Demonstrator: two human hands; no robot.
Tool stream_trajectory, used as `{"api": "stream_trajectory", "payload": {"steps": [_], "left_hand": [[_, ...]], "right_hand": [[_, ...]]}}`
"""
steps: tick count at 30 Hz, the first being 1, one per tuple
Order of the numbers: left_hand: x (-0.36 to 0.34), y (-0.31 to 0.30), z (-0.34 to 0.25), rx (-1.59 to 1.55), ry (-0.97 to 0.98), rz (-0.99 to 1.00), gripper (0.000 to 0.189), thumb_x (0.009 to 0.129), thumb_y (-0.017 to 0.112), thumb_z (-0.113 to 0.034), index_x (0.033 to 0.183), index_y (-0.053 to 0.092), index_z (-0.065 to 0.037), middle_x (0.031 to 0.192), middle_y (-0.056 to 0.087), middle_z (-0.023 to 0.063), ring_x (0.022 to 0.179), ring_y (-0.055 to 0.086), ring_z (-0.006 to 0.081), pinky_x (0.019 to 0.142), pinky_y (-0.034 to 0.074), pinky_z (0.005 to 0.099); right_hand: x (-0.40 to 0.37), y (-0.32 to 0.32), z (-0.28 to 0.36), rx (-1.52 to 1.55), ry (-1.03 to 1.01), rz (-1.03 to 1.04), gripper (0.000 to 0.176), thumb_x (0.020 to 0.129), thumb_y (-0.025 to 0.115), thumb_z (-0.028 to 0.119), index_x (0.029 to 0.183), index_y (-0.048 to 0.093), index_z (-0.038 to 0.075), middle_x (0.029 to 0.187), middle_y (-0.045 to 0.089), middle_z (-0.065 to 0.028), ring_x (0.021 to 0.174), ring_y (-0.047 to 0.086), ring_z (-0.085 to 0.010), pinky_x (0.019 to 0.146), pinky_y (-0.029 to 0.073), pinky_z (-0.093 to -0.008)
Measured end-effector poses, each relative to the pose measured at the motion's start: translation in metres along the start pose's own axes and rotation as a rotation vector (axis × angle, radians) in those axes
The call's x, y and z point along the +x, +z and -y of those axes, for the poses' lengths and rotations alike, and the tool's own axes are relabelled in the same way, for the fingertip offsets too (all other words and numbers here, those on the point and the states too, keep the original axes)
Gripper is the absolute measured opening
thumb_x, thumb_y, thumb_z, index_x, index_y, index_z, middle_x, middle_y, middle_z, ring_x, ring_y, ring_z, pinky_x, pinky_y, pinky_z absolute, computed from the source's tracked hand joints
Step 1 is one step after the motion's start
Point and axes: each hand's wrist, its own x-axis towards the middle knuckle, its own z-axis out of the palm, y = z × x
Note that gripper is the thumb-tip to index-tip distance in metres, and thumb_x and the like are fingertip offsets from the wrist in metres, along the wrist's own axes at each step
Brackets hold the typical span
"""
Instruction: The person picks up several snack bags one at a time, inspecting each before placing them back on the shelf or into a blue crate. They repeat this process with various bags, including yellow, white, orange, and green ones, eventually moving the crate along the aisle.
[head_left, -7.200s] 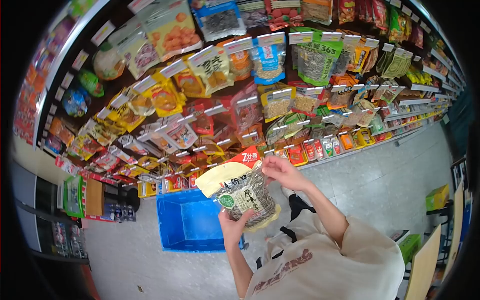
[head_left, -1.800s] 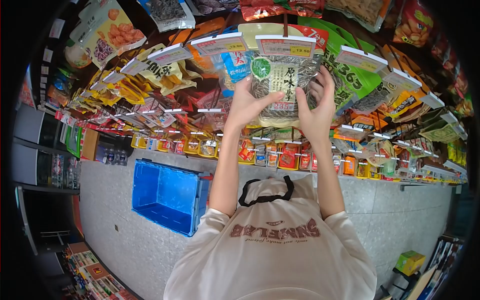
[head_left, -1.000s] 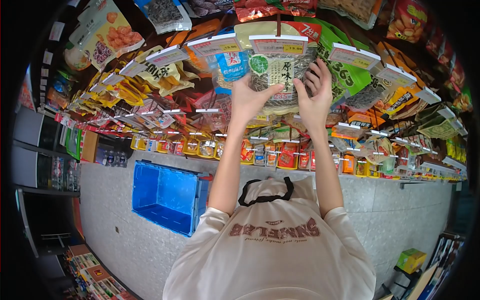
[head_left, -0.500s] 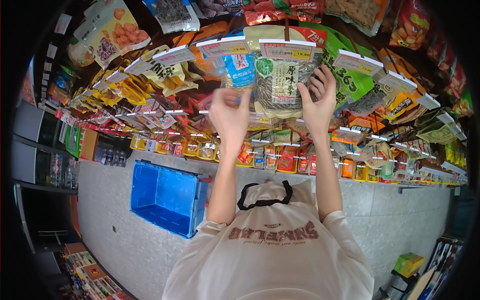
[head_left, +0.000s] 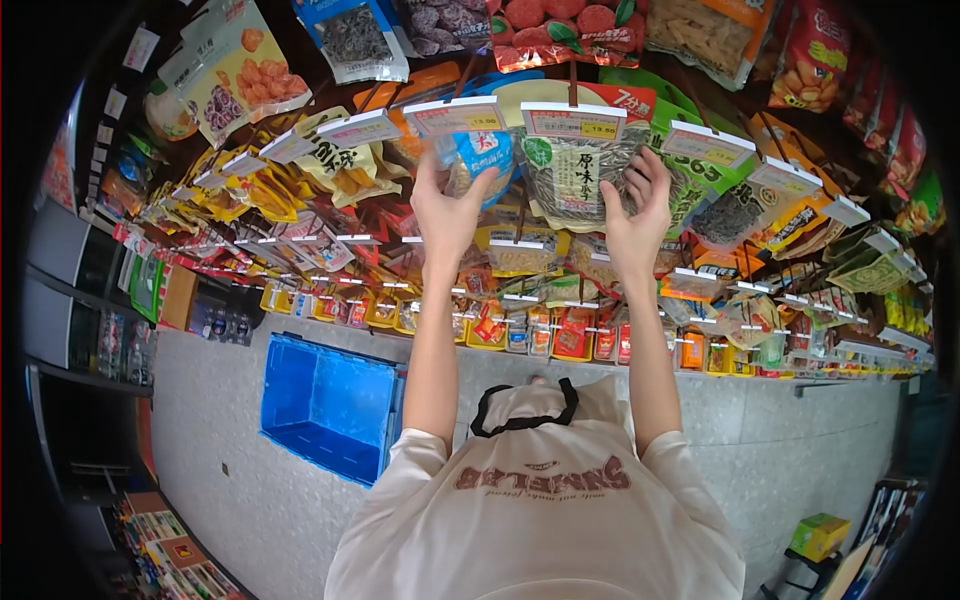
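A blue snack bag (head_left: 486, 158) hangs below a price tag, tilted. My left hand (head_left: 447, 218) is at its lower left, thumb across the front and fingers round the left edge, closed on it. Beside it hangs a clear-fronted bag of sunflower seeds (head_left: 572, 180) with a pale label, its top behind another price tag. My right hand (head_left: 638, 218) holds its right side, with thumb on the front and fingers bent at the edge. A green bag (head_left: 700, 165) hangs just right of that hand.
Many snack bags hang on hooks around both hands, with price tags (head_left: 573, 122) jutting out in front. Small packets in yellow bins (head_left: 487, 335) line the lower shelf. A blue crate (head_left: 330, 405) stands on the grey floor at left.
My left hand has moved up and left onto the blue bag, which now tilts. My right hand stays at the sunflower seed bag, which sits further back behind its tag.
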Motion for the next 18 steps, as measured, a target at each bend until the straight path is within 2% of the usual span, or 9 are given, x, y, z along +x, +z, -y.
{"api": "stream_trajectory", "payload": {"steps": [2,7,9,13,14,16,17,18], "left_hand": [[0.000,-0.005,-0.002,0.007,0.101,0.003,0.045,0.077,0.080,-0.011,0.111,0.055,0.004,0.105,0.068,0.0171,0.097,0.066,0.0214,0.087,0.050,0.0346],[0.003,-0.033,-0.021,0.052,0.058,0.109,0.043,0.078,0.079,-0.009,0.110,0.053,0.003,0.103,0.069,0.0178,0.097,0.066,0.0212,0.087,0.050,0.0341],[0.004,-0.042,-0.036,0.150,0.006,0.164,0.041,0.080,0.078,-0.004,0.112,0.053,0.002,0.108,0.066,0.0138,0.099,0.063,0.0177,0.089,0.049,0.0325],[0.005,-0.050,-0.059,0.366,0.048,0.177,0.033,0.081,0.076,-0.006,0.105,0.056,0.004,0.101,0.068,0.0133,0.092,0.064,0.0154,0.083,0.050,0.0313],[0.005,-0.051,-0.059,0.366,0.049,0.177,0.033,0.081,0.076,-0.006,0.105,0.056,0.004,0.101,0.068,0.0133,0.092,0.064,0.0154,0.083,0.050,0.0313],[0.005,-0.054,-0.057,0.365,0.088,0.173,0.034,0.077,0.077,-0.011,0.100,0.058,0.004,0.093,0.069,0.0171,0.086,0.068,0.0269,0.077,0.050,0.0363],[0.005,-0.056,-0.058,0.364,0.088,0.173,0.034,0.077,0.077,-0.011,0.100,0.058,0.004,0.093,0.069,0.0171,0.086,0.068,0.0269,0.077,0.050,0.0363],[0.005,-0.057,-0.061,0.327,0.020,0.219,0.032,0.079,0.076,-0.011,0.101,0.058,0.004,0.094,0.069,0.0151,0.086,0.066,0.0210,0.078,0.050,0.0338]], "right_hand": [[0.000,0.000,-0.001,-0.007,-0.002,-0.009,0.062,0.082,0.070,0.002,0.137,0.042,-0.001,0.125,0.057,-0.0205,0.110,0.060,-0.0272,0.095,0.049,-0.0381],[-0.005,0.004,-0.003,-0.036,-0.041,-0.030,0.061,0.081,0.070,0.000,0.137,0.043,-0.002,0.124,0.057,-0.0207,0.108,0.061,-0.0272,0.093,0.050,-0.0374],[-0.006,0.004,-0.005,-0.038,-0.048,-0.033,0.061,0.082,0.069,0.000,0.137,0.043,-0.002,0.124,0.057,-0.0207,0.108,0.061,-0.0273,0.093,0.050,-0.0375],[-0.006,0.006,-0.003,-0.041,-0.057,-0.041,0.061,0.082,0.069,0.000,0.137,0.042,-0.002,0.124,0.056,-0.0208,0.108,0.061,-0.0277,0.093,0.050,-0.0381],[-0.006,0.006,-0.004,-0.041,-0.058,-0.041,0.061,0.082,0.069,0.000,0.137,0.042,-0.002,0.124,0.056,-0.0208,0.108,0.061,-0.0277,0.093,0.050,-0.0381],[-0.007,0.007,-0.004,-0.042,-0.059,-0.046,0.061,0.082,0.069,0.001,0.137,0.042,-0.002,0.124,0.056,-0.0210,0.108,0.061,-0.0281,0.094,0.050,-0.0387],[-0.007,0.007,-0.003,-0.042,-0.059,-0.047,0.061,0.082,0.069,0.001,0.137,0.042,-0.002,0.124,0.056,-0.0210,0.108,0.061,-0.0281,0.094,0.050,-0.0387],[-0.007,0.007,-0.002,-0.053,-0.057,-0.050,0.061,0.082,0.069,0.001,0.137,0.042,-0.002,0.124,0.056,-0.0211,0.108,0.061,-0.0282,0.094,0.050,-0.0388]]}}
